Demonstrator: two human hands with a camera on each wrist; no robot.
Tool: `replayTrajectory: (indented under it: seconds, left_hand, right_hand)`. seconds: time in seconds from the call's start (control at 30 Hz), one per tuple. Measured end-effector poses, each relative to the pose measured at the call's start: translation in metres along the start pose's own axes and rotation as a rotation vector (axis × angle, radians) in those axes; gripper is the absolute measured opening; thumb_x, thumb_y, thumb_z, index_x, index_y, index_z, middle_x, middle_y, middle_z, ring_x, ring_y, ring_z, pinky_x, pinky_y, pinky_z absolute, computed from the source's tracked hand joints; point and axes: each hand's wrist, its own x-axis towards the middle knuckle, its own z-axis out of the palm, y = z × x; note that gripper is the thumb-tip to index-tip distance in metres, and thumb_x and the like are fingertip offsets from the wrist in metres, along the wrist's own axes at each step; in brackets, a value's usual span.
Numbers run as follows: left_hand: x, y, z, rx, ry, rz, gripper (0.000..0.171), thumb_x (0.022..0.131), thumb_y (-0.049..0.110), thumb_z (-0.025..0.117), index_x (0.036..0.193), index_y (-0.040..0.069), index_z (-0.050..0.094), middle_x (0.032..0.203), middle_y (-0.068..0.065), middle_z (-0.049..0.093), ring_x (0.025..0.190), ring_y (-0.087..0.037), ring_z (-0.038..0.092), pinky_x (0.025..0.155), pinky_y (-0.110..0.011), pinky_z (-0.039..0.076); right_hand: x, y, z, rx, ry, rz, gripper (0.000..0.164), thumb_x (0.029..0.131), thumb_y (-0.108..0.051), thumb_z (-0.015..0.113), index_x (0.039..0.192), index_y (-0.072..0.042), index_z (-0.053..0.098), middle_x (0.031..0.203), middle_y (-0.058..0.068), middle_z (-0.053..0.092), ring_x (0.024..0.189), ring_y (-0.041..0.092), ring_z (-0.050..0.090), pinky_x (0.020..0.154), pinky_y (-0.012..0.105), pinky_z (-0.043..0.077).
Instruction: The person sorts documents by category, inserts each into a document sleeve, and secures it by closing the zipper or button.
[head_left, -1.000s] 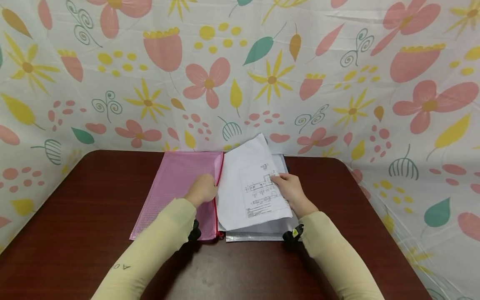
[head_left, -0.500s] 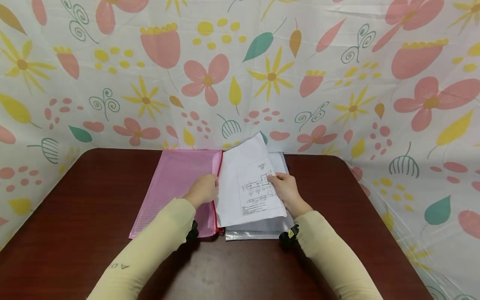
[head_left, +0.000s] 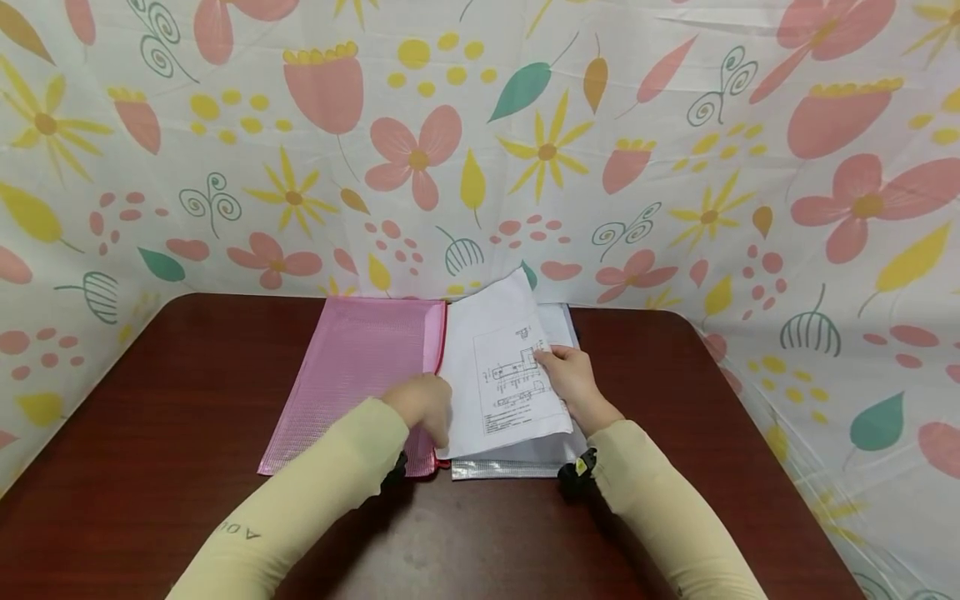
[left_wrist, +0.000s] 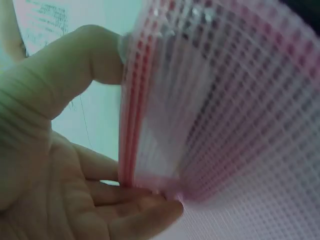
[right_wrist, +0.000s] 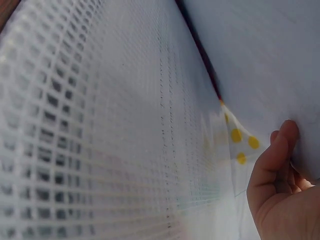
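Note:
A pink mesh zipper pouch [head_left: 352,358] lies left of centre, its red zipper edge [left_wrist: 131,130] running along the right side. My left hand [head_left: 423,404] is at that edge near the pouch's front corner; the left wrist view has the thumb on one side and fingers curled under the edge [left_wrist: 65,165]. White sheets of paper [head_left: 480,350], printed with a line drawing, slant beside the zipper, their left edge at the pouch opening. My right hand [head_left: 577,379] pinches the sheets' right edge, thumb on top. Whether the sheets reach inside is hidden.
Under the sheets, on the right, lies a whitish mesh pouch [head_left: 510,470] with paper in it. Both pouches rest on a dark reddish-brown table [head_left: 480,542]. A flower-patterned cloth [head_left: 480,150] hangs behind the table's far edge.
My left hand has slid along the zipper edge toward the front corner and turned its fingers downward. The sheets shifted slightly left earlier, with my right hand still pinching them.

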Motion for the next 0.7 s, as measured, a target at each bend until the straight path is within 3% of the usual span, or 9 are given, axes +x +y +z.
replayTrajectory:
  seconds: [0.1, 0.17, 0.43, 0.57, 0.63, 0.7]
  left_hand:
    - [0.003, 0.007, 0.001, 0.162, -0.016, 0.0, 0.038, 0.061, 0.035, 0.077, 0.076, 0.005, 0.059, 0.09, -0.009, 0.058, 0.081, -0.02, 0.05, 0.071, -0.028, 0.046]
    - [0.004, 0.01, 0.002, 0.221, -0.038, -0.009, 0.041, 0.062, 0.034, 0.076, 0.084, 0.003, 0.062, 0.096, -0.011, 0.058, 0.086, -0.021, 0.049, 0.075, -0.029, 0.045]
    - [0.002, 0.014, 0.0, 0.3, -0.091, -0.017, 0.058, 0.066, 0.038, 0.074, 0.106, -0.002, 0.062, 0.113, -0.014, 0.055, 0.098, -0.024, 0.048, 0.084, -0.032, 0.044]
    - [-0.003, 0.015, 0.001, 0.251, -0.104, -0.05, 0.089, 0.066, 0.04, 0.074, 0.135, -0.007, 0.043, 0.135, -0.022, 0.045, 0.115, -0.028, 0.046, 0.093, -0.032, 0.043]
    - [-0.005, 0.015, 0.001, 0.142, -0.085, -0.088, 0.104, 0.065, 0.036, 0.077, 0.144, -0.007, 0.026, 0.138, -0.026, 0.042, 0.118, -0.03, 0.045, 0.093, -0.033, 0.045]
    - [-0.005, 0.015, 0.0, 0.015, -0.028, -0.112, 0.107, 0.061, 0.03, 0.083, 0.143, -0.006, 0.025, 0.13, -0.025, 0.049, 0.112, -0.029, 0.05, 0.087, -0.033, 0.048]
  right_hand:
    - [0.0, -0.001, 0.0, -0.005, -0.003, 0.006, 0.04, 0.095, -0.026, 0.056, 0.125, 0.0, 0.058, 0.101, 0.015, 0.065, 0.065, 0.01, 0.064, 0.058, 0.026, 0.054]
    - [0.0, -0.002, 0.0, -0.008, -0.005, 0.007, 0.04, 0.095, -0.026, 0.056, 0.125, -0.001, 0.058, 0.101, 0.014, 0.065, 0.066, 0.01, 0.063, 0.058, 0.026, 0.054]
    - [-0.002, 0.0, 0.001, 0.005, 0.0, 0.013, 0.04, 0.095, -0.028, 0.055, 0.126, -0.002, 0.057, 0.1, 0.013, 0.065, 0.066, 0.01, 0.064, 0.059, 0.026, 0.054]
    - [-0.002, 0.005, 0.002, 0.009, 0.007, 0.013, 0.04, 0.095, -0.027, 0.055, 0.126, -0.002, 0.057, 0.102, 0.014, 0.065, 0.067, 0.01, 0.064, 0.059, 0.026, 0.054]
    - [-0.002, 0.006, 0.002, 0.003, 0.007, 0.013, 0.04, 0.095, -0.027, 0.055, 0.126, -0.002, 0.057, 0.102, 0.014, 0.065, 0.067, 0.01, 0.064, 0.059, 0.026, 0.054]
    - [-0.002, 0.006, 0.001, 0.001, 0.007, 0.019, 0.041, 0.095, -0.028, 0.054, 0.127, -0.002, 0.056, 0.103, 0.015, 0.065, 0.068, 0.01, 0.064, 0.059, 0.027, 0.054]
